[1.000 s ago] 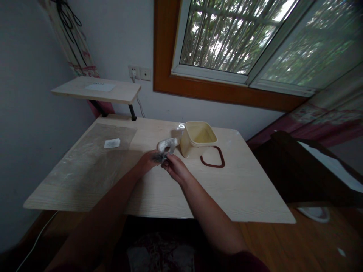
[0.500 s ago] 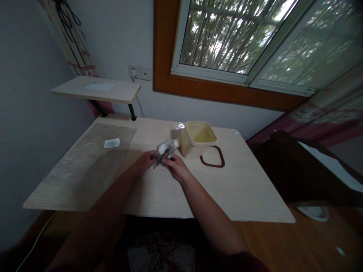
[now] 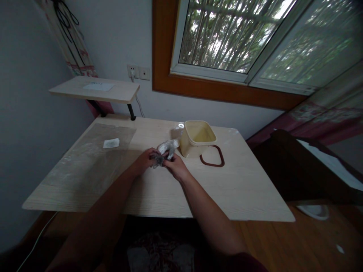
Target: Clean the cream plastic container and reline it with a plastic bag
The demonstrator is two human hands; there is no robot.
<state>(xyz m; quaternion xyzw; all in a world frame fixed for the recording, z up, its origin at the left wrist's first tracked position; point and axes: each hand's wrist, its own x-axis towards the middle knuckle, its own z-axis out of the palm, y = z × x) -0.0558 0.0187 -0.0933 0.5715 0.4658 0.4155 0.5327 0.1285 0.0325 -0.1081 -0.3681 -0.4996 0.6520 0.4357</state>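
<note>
Both my hands meet over the middle of the table, fingers closed on a crumpled clear plastic bag (image 3: 159, 159). My left hand (image 3: 145, 161) grips its left side and my right hand (image 3: 176, 166) pinches its right side. A whitish, shiny wrapped bundle (image 3: 168, 146) lies just beyond my fingers, seemingly part of the same plastic; what is inside, I cannot make out. Right behind it stands a cream square plastic tub (image 3: 188, 145), without a lid. A brown curved handle (image 3: 222, 158), shaped like an open loop, rests on the table to the tub's right.
The pale wooden table (image 3: 241, 189) has a clear plastic sheet (image 3: 85, 166) on its left, with a small white paper (image 3: 111, 143) on it. A raised shelf (image 3: 119, 94) stands at the back left. Behind the table are a wall socket (image 3: 133, 71) and a window.
My fingers have shifted slightly on the plastic, which looks more bunched together. The tub and the brown handle stay in place.
</note>
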